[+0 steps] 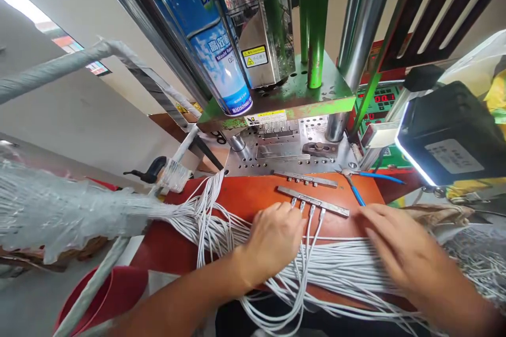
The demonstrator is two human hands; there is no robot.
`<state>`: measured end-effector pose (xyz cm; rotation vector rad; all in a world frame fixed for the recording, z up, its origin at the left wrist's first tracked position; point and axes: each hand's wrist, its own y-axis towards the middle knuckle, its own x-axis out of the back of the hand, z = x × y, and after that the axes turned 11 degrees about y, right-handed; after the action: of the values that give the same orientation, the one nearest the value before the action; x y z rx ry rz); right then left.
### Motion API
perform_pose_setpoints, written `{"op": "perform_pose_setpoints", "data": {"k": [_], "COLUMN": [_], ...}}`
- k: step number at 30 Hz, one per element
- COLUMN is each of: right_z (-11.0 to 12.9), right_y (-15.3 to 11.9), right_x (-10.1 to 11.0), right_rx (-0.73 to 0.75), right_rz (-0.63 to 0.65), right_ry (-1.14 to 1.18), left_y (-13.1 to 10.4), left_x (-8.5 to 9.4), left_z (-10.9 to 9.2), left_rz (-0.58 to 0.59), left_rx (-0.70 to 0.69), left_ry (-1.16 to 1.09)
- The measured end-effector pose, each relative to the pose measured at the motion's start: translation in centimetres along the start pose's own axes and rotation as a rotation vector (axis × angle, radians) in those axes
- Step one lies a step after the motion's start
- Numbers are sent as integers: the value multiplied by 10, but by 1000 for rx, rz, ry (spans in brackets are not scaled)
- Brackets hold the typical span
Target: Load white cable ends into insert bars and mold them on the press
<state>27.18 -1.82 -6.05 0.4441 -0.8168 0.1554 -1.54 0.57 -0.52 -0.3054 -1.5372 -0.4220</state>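
Observation:
My left hand [276, 233] is closed over the white cables just in front of a narrow metal bar [313, 201], its fingertips at the leftmost plugs and partly hidden. Several white cables with small plugs [312, 210] sit side by side along the bar's near edge. A second, similar metal bar [304, 178] lies behind it, with small blocks along its edge. My right hand [399, 245], slightly blurred, hovers over the right end of the cable bundle [336, 266], fingers stretched and thumb apart. Blue-handled pliers [358, 189] lie just beyond its fingertips.
A press with a green plate [284, 100] and steel columns stands behind the orange bench top [245, 195]. A blue spray can [221, 63] hangs on it. A lit lamp [443, 134] is at right, a plastic-wrapped cable bundle [71, 210] at left, a red bin [114, 295] below.

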Motion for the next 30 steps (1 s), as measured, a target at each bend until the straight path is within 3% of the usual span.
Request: {"op": "perform_pose_setpoints", "data": {"k": [2,6,12,22,30], "right_z": [11,18,11,20,17], "right_y": [25,46,33,41,40], "right_x": [-30,-56,-56,-52,-52], "right_rx": [41,70,52,159,194], "right_rz": [78,93,25,54,149], "right_ry": [-104,-103,-20,61,123], "left_y": [10,17,11,21,20], "left_x": [-11,-18,-4,-14,-22], "left_z": [-20,-16,-28,-34,-34], "left_rz": [78,120,3,175,199], "left_rx": [36,67,-18,23,98], "left_ry": [131,192,177,166,130]}}
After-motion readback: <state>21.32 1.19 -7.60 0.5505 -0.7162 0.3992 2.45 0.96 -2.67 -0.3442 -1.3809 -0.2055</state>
